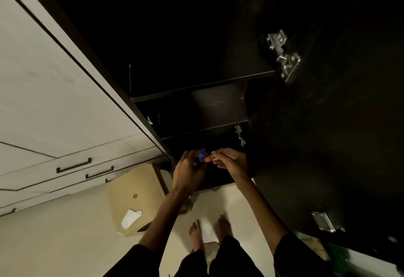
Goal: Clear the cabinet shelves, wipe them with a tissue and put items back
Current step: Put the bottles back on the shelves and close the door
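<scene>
The dark cabinet point(196, 90) stands open in front of me, its shelves stacked down the view and dim inside. Low in front of the bottom shelf point(203, 132), my left hand point(189, 170) holds a small blue item point(202, 154) in its curled fingers. My right hand point(229, 162) pinches a small orange item point(208, 159) right beside the blue one. The two hands nearly touch. A white tissue point(130, 217) lies on a beige stool point(134, 198) to my left.
The open cabinet door point(328, 123) with metal hinges point(284, 56) hangs at the right. White drawers with dark handles point(74, 165) run along the left. My bare feet point(209, 230) stand on the pale floor. Green items point(336, 252) sit low right.
</scene>
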